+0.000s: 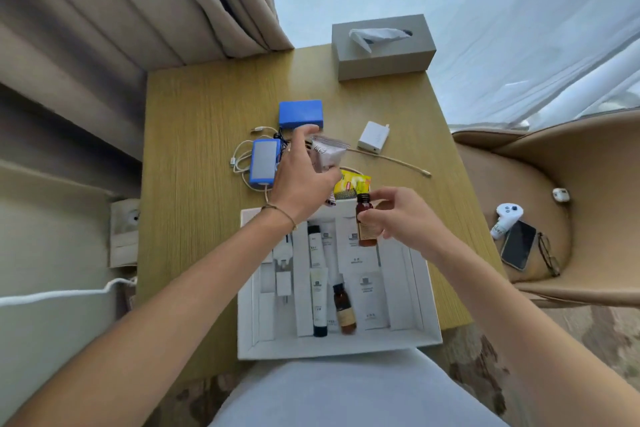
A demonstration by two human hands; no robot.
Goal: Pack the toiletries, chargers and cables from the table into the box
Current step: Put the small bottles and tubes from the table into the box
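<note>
A white compartmented box (429, 315) lies at the table's near edge. It holds two white tubes, an amber bottle (344, 308), white sachets and white plugs. My right hand (398, 218) is shut on a second amber bottle (365, 222) with a black cap, held upright over the box's far end. My left hand (304, 170) reaches past the box with fingers spread, over a clear plastic packet (329, 152); whether it grips the packet I cannot tell. Beyond lie a yellow sachet (353, 184), a blue power bank (264, 163) with white cables, a blue case (300, 113) and a white charger (373, 136).
A thin beige cable (391, 159) runs across the wooden table (194, 149). A grey tissue box (382, 47) stands at the far edge. Curtains hang behind and left. On the beige chair at right lie a phone (518, 244), glasses and a white controller.
</note>
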